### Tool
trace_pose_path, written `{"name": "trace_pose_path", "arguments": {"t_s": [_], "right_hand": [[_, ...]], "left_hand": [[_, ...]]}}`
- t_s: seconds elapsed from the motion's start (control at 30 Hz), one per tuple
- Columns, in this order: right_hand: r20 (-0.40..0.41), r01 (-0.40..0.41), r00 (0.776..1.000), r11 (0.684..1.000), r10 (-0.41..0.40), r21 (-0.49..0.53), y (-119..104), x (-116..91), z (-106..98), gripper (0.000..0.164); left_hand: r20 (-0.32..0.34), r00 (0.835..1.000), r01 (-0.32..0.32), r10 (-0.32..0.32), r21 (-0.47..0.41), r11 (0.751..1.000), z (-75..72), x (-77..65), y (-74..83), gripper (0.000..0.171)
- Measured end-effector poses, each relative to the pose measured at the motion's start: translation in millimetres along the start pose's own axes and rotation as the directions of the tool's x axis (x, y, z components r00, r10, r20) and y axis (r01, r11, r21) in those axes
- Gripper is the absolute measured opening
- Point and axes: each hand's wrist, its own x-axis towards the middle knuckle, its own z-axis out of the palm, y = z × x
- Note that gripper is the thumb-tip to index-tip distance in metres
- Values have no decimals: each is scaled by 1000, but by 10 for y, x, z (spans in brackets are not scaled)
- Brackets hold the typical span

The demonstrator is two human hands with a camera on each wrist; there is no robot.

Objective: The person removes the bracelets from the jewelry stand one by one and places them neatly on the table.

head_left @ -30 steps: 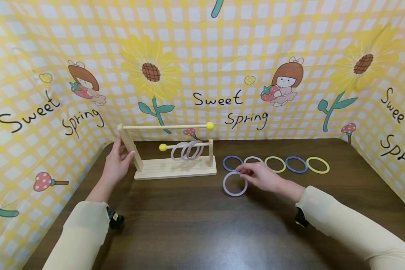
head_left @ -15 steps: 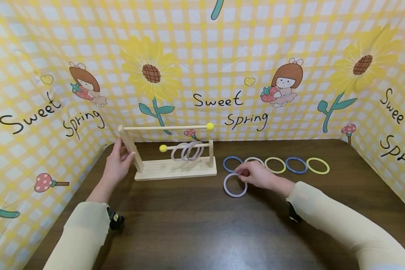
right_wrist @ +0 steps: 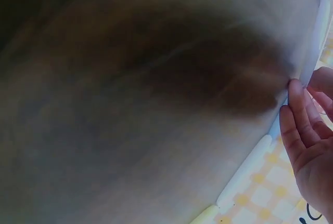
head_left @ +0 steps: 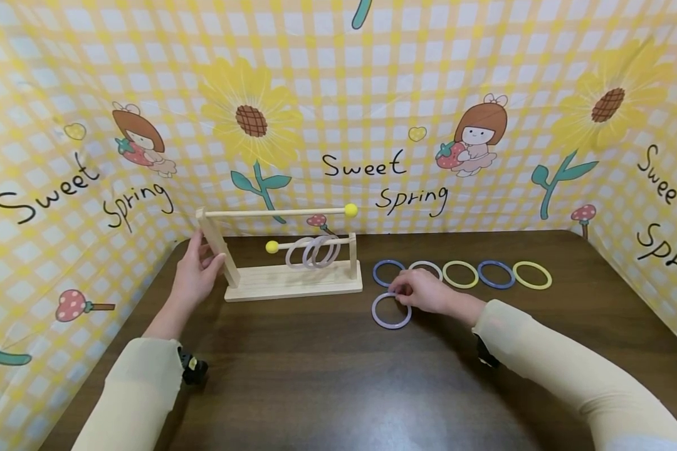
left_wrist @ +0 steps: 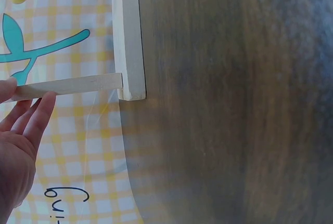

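Observation:
A wooden stand (head_left: 293,289) has a tall post (head_left: 219,250) at its left end, which my left hand (head_left: 194,269) holds between thumb and fingers. In the left wrist view the same post (left_wrist: 78,85) lies between thumb and fingertips of the left hand (left_wrist: 23,141). Several pale translucent rings (head_left: 313,254) hang on the stand's lower rod. My right hand (head_left: 425,292) pinches the upper right edge of a lilac ring (head_left: 392,327), in front of a blue ring (head_left: 379,263). The right wrist view shows the lilac ring (right_wrist: 316,42) at the fingertips of the right hand (right_wrist: 312,135).
To the right, a row on the brown table (head_left: 293,376) holds a white ring (head_left: 423,262), a yellow ring (head_left: 460,263), another blue ring (head_left: 496,287) and another yellow ring (head_left: 533,287). The stand's upper rod (head_left: 276,213) ends in a yellow ball (head_left: 351,210). A patterned cloth (head_left: 338,94) surrounds the table.
My right wrist and forearm have shifted left. The lilac ring, still pinched, has moved very slightly. My left hand stays on the post.

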Motion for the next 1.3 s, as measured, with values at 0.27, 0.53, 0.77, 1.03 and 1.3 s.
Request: {"name": "trace_pose_path", "arguments": {"t_s": [0.27,0.53,0.77,1.03,1.3], "right_hand": [[28,-27,999,998,29,-57,0,5,2,12],[17,-55,998,989,58,-136,-6,-1,-8,11],[-37,-79,996,991,75,-108,-43,47,-56,11],[-140,-81,986,994,91,78,-298,163,-140,13],[-202,-50,975,981,88,185,-519,290,-59,15]], "left_hand": [[-3,1000,-10,10,-2,1000,0,0,-7,66],[3,1000,-5,5,3,1000,-2,-3,-16,67],[8,1000,-4,4,-11,1000,-4,-2,-10,68],[0,1000,-7,7,-10,1000,-12,-3,19,68],[10,1000,8,-8,-4,1000,-9,-9,26,69]]}}
